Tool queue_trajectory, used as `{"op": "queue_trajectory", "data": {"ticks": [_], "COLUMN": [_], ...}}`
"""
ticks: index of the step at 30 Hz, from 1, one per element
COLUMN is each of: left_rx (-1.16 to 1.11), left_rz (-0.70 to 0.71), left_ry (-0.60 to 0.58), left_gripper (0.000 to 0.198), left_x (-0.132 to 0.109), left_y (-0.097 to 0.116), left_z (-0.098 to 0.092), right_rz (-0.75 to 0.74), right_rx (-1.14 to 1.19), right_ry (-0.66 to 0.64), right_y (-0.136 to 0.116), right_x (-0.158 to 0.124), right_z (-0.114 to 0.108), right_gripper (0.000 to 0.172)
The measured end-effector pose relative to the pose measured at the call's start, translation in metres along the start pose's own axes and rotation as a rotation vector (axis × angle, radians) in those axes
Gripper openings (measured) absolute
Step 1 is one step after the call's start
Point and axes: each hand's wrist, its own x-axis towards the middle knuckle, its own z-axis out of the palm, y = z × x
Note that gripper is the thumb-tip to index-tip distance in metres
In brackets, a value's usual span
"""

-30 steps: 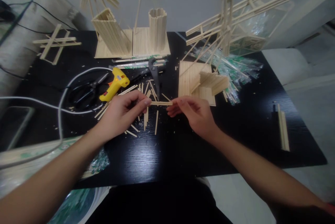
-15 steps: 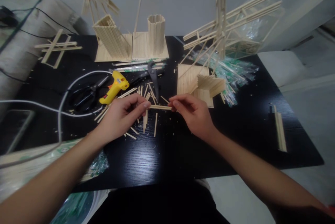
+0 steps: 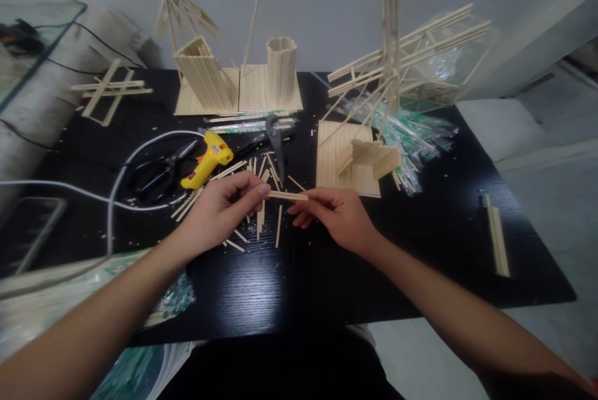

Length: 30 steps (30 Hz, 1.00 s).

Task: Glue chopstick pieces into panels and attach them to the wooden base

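Note:
A short pair of thin wooden sticks [image 3: 288,196] lies level between my two hands, above the black table. My left hand [image 3: 228,204] pinches its left end between thumb and fingers. At the right end, my right hand [image 3: 339,213] pinches the sticks with thumb and forefinger, its other fingers spread below. Short cut sticks [image 3: 260,219] are scattered under and behind my hands. A yellow glue gun [image 3: 205,160] rests behind my left hand, and a dark pair of cutters [image 3: 275,144] lies behind the sticks.
Black scissors [image 3: 161,172] and a white cable [image 3: 111,219] are at the left. Wooden panels with a stick tube [image 3: 281,70] stand at the back. A tall stick frame [image 3: 391,45] rises behind an open stick box [image 3: 374,157]. More sticks [image 3: 498,238] lie far right.
The fingers of my right hand have spread out beneath the sticks while its thumb and forefinger stay on the end. The whole view has shifted slightly.

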Motion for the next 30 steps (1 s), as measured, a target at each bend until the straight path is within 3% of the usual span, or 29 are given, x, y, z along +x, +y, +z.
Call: {"op": "queue_trajectory", "data": {"ticks": [4, 7, 13, 20, 26, 30], "left_rx": [-0.003, 0.02, 0.167, 0.287, 0.294, 0.292], "left_rz": [0.023, 0.023, 0.134, 0.343, 0.326, 0.264], "left_ry": [0.092, 0.083, -0.031, -0.152, -0.145, -0.078], "left_gripper": [0.034, 0.035, 0.029, 0.019, 0.021, 0.025], "left_x": [0.002, 0.002, -0.001, -0.003, -0.003, -0.001], "left_y": [0.001, 0.001, -0.002, -0.004, -0.005, -0.002], "left_z": [-0.003, -0.003, 0.002, 0.007, 0.005, -0.001], "right_rz": [0.047, 0.032, -0.074, 0.129, 0.161, 0.168], "right_rx": [0.132, 0.082, -0.207, 0.026, 0.076, 0.12], "right_ry": [0.124, 0.169, 0.046, -0.088, -0.075, -0.037], "right_y": [0.002, 0.001, -0.001, -0.003, -0.007, -0.006], "right_x": [0.006, 0.005, -0.007, -0.008, -0.006, -0.003], "right_z": [-0.008, -0.008, 0.007, 0.018, 0.016, 0.011], "right_gripper": [0.034, 0.043, 0.034, 0.033, 0.029, 0.026]}}
